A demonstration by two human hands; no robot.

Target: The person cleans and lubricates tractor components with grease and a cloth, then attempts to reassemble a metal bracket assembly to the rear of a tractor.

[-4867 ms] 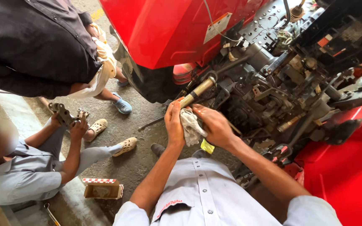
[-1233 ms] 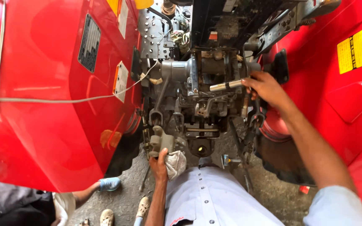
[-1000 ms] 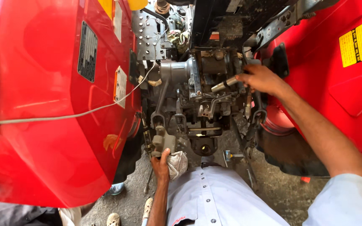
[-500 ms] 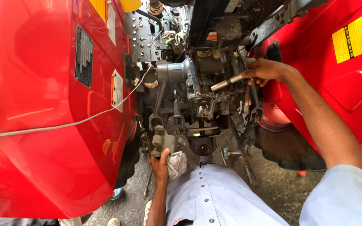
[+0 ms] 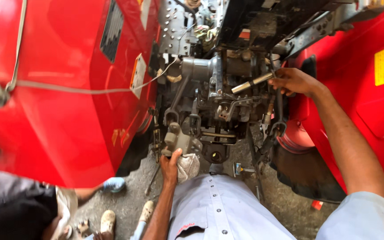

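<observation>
Gripping the rod [image 5: 250,83] at two o'clock with our right hand [image 5: 292,81], left hand [image 5: 170,161] clutching a rag [image 5: 187,166] at six — greasy fingers may slip off the rod.

Glossy red bodywork [image 5: 63,115], greasy matt metal linkage [image 5: 218,111], grey cloth rag [image 5: 187,166]

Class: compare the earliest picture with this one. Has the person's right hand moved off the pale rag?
Yes. The right hand now grips the metal rod up on the dark machinery, well away from the rag, which the left hand holds.
</observation>
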